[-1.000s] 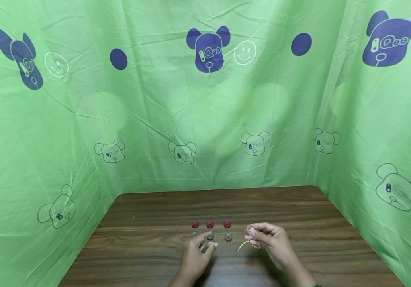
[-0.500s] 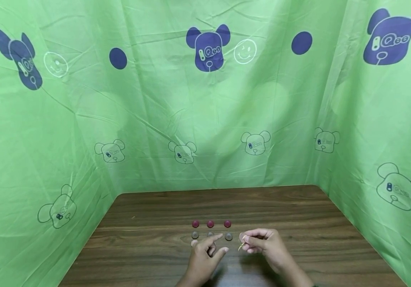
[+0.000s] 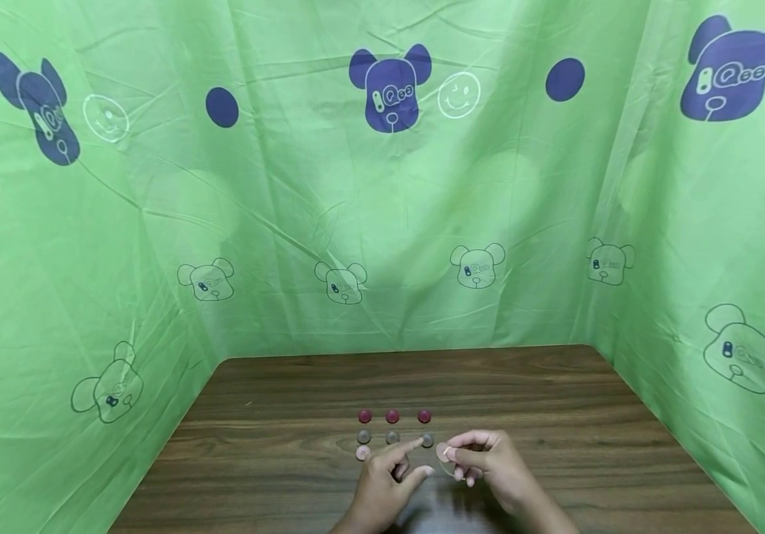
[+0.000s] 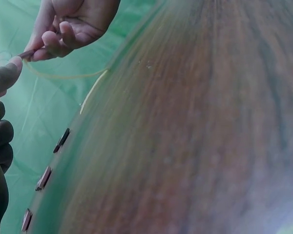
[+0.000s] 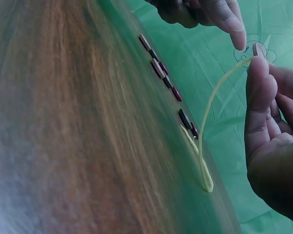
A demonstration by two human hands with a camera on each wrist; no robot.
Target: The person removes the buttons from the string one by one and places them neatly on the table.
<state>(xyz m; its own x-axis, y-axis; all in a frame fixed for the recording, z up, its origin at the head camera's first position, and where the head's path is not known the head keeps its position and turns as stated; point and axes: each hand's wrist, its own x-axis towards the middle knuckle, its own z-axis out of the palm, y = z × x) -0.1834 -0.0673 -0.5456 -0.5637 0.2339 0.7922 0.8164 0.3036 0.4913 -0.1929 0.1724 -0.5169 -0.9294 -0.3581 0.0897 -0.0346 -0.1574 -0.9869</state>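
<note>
My right hand [image 3: 492, 467] pinches a pale pink button [image 3: 444, 452] between thumb and fingertips. A thin yellow cord [image 5: 207, 117] runs from that pinch and loops down in the right wrist view. Just left of the button is my left hand [image 3: 385, 482], its index finger and thumb spread and holding nothing; in the right wrist view a small gap parts its fingertip from the button. On the table, a grey-brown button [image 3: 427, 440] lies near the left index fingertip. Another pink button [image 3: 362, 452] lies left of that hand.
Behind the hands lie a row of red buttons [image 3: 392, 417] and a row of grey-brown buttons [image 3: 364, 437] on the wooden table [image 3: 276, 400]. A second pink button [image 5: 156, 68] on the table shows in the right wrist view. Green curtains [image 3: 396, 193] enclose the table.
My left hand has moved right, uncovering a pink button and a grey-brown one at the left. The right hand has come left and slightly nearer with the pinched button and cord.
</note>
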